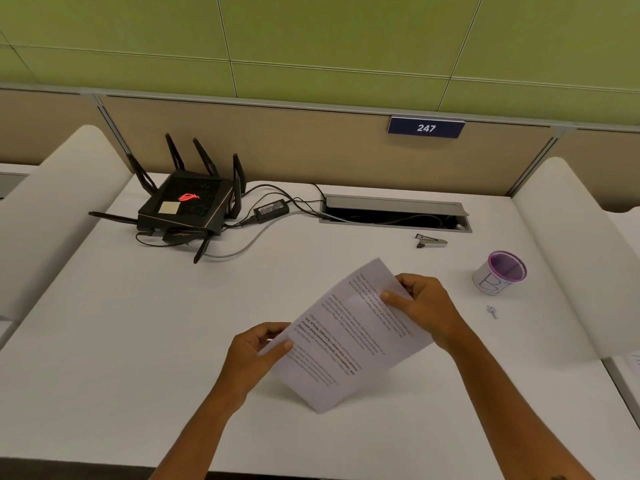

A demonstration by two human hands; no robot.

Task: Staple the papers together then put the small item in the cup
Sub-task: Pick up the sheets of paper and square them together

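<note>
Printed white papers (pixel 343 341) are held tilted above the middle of the white desk (pixel 138 341). My left hand (pixel 252 355) pinches their left edge. My right hand (pixel 426 306) grips their upper right edge, thumb on top. A small silver and black stapler (pixel 431 241) lies farther back, to the right, near the cable slot. A white cup with a purple rim (pixel 500 271) stands at the right. A tiny item (pixel 491 311) lies on the desk just in front of the cup; its shape is too small to tell.
A black router with several antennas (pixel 187 202) sits at the back left with its power brick (pixel 272 209) and cables. An open cable slot (pixel 394 214) runs along the back. White side dividers (pixel 568 254) flank the desk.
</note>
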